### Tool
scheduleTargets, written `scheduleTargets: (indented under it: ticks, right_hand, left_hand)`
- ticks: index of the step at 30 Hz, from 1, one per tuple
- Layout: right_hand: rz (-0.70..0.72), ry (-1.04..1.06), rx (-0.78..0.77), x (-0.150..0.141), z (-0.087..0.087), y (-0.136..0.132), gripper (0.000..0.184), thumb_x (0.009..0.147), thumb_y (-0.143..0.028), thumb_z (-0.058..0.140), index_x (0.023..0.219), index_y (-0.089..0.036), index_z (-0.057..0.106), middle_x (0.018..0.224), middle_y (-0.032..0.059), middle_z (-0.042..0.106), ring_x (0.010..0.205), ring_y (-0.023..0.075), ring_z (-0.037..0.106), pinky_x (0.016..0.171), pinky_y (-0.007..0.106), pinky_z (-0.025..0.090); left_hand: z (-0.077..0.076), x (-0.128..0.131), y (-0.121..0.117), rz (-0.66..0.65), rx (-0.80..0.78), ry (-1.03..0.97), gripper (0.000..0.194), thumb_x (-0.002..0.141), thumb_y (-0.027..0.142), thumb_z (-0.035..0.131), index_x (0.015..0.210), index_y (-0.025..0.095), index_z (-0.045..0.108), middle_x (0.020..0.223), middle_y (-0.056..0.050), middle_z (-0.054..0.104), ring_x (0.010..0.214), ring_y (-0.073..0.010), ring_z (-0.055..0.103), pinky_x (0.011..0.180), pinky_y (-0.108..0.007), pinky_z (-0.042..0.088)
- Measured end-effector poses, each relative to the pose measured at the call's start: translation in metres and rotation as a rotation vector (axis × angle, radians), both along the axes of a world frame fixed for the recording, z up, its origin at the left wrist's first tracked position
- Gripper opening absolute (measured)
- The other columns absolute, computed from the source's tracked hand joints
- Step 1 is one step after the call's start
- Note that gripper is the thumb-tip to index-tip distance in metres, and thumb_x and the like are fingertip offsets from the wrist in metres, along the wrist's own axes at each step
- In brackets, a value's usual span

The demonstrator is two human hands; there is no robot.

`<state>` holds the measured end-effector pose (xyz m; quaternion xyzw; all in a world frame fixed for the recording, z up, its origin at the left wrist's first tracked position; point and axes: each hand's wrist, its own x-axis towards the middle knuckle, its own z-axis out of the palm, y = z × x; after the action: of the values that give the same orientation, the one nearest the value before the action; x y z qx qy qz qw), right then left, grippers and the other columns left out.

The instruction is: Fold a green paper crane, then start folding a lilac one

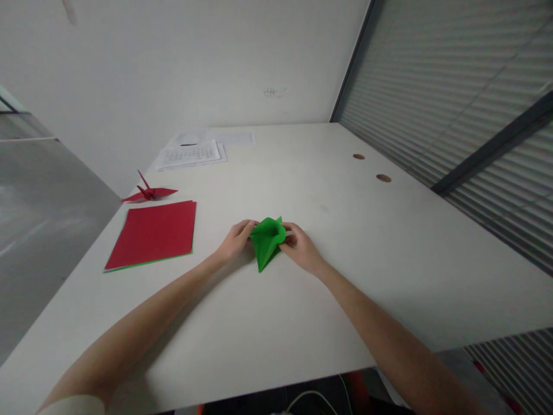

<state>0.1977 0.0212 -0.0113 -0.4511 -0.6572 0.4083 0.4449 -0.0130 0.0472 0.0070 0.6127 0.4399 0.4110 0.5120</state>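
Note:
A partly folded sheet of green origami paper (265, 239) is between my two hands, at the middle of the table. Its upper part bulges open into a pocket, and a pointed corner aims toward me. My left hand (237, 237) pinches its left edge, thumb and fingers closed on the paper. On the other side, my right hand (302, 248) grips the right edge, with the thumb below and the fingers curled behind. Some fingertips are hidden by the paper.
A stack of red paper (155, 233) with a green sheet under it lies on the left of the white table (285, 323). Behind it stands a red paper crane (149, 193). Printed sheets (192, 153) lie near the wall. Two round holes (383, 178) mark the table's right side.

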Motion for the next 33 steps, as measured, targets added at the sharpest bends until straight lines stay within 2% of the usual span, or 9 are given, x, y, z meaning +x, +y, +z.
scheduleTargets:
  ticks: [5,11,16,19,22,26,28,30,33]
  right_hand:
    - [-0.025,0.004,0.057,-0.002,0.008,-0.004,0.056,0.072,-0.022,0.065,0.126,-0.024,0.051,0.123,0.0099,0.058,0.110,0.0231,0.059,0.092,0.039,0.052]
    - [-0.161,0.026,-0.004,-0.001,0.011,0.001,0.034,0.071,-0.027,0.064,0.104,-0.020,0.059,0.095,0.0037,0.068,0.086,0.0195,0.063,0.084,0.037,0.050]
    - [-0.264,0.042,0.010,-0.003,0.007,0.001,0.032,0.071,-0.032,0.066,0.098,-0.022,0.053,0.081,-0.0012,0.062,0.074,0.0174,0.059,0.072,0.033,0.049]
    - [-0.292,0.022,0.055,-0.004,0.008,-0.002,0.038,0.072,-0.034,0.069,0.101,-0.024,0.045,0.082,-0.0023,0.060,0.074,0.0168,0.059,0.073,0.032,0.048]
    - [-0.323,0.005,0.098,-0.001,0.013,-0.003,0.037,0.073,-0.035,0.070,0.097,-0.025,0.043,0.091,0.0001,0.060,0.080,0.0173,0.060,0.073,0.032,0.049]
    - [-0.469,-0.169,0.310,0.007,0.032,-0.006,0.023,0.075,-0.034,0.068,0.075,-0.023,0.048,0.091,0.0040,0.053,0.088,0.0206,0.055,0.072,0.034,0.048]
    - [-0.525,-0.304,0.481,0.008,0.046,-0.013,0.029,0.079,-0.034,0.065,0.061,-0.022,0.046,0.083,0.0040,0.049,0.086,0.0208,0.053,0.078,0.037,0.047]
    - [-0.409,-0.356,0.534,0.006,0.059,-0.022,0.037,0.087,-0.034,0.057,0.055,-0.022,0.044,0.069,0.0012,0.046,0.071,0.0169,0.051,0.073,0.034,0.046]
    - [-0.213,-0.401,0.350,-0.001,0.068,-0.034,0.038,0.091,-0.039,0.053,0.059,-0.020,0.054,0.069,0.0030,0.055,0.064,0.0145,0.055,0.064,0.029,0.047]
  left_hand:
    - [0.006,0.004,-0.009,-0.075,-0.012,-0.174,0.038,0.086,0.048,0.059,0.098,0.013,0.069,0.095,-0.009,0.066,0.088,-0.0191,0.060,0.077,-0.032,0.050]
    - [0.000,0.007,-0.015,-0.224,-0.021,-0.215,0.039,0.076,0.041,0.077,0.104,0.015,0.067,0.096,-0.006,0.064,0.078,-0.0129,0.059,0.073,-0.028,0.049]
    - [-0.007,0.005,-0.012,-0.260,0.002,-0.161,0.049,0.073,0.043,0.079,0.115,0.019,0.066,0.122,-0.012,0.058,0.091,-0.0173,0.061,0.073,-0.030,0.053]
    - [-0.007,0.003,-0.011,-0.318,0.019,-0.093,0.059,0.075,0.045,0.077,0.125,0.019,0.061,0.124,-0.015,0.058,0.093,-0.0201,0.063,0.073,-0.032,0.054]
    - [-0.008,0.004,-0.011,-0.341,0.017,-0.010,0.067,0.077,0.045,0.075,0.133,0.013,0.054,0.108,-0.015,0.066,0.086,-0.0200,0.064,0.073,-0.035,0.053]
    - [-0.009,0.006,-0.012,-0.333,0.004,0.017,0.073,0.077,0.048,0.075,0.135,0.011,0.051,0.098,-0.013,0.069,0.081,-0.0198,0.066,0.074,-0.037,0.054]
    - [-0.009,0.007,-0.013,-0.322,-0.013,-0.005,0.073,0.077,0.049,0.074,0.135,0.011,0.051,0.096,-0.013,0.069,0.080,-0.0188,0.066,0.075,-0.036,0.054]
    - [-0.009,0.009,-0.013,-0.302,-0.019,-0.012,0.073,0.076,0.050,0.075,0.132,0.011,0.052,0.093,-0.011,0.069,0.078,-0.0177,0.066,0.073,-0.034,0.053]
    - [-0.007,0.011,-0.014,-0.247,0.008,0.027,0.073,0.072,0.050,0.078,0.129,0.011,0.054,0.089,-0.009,0.069,0.073,-0.0158,0.063,0.066,-0.030,0.052]
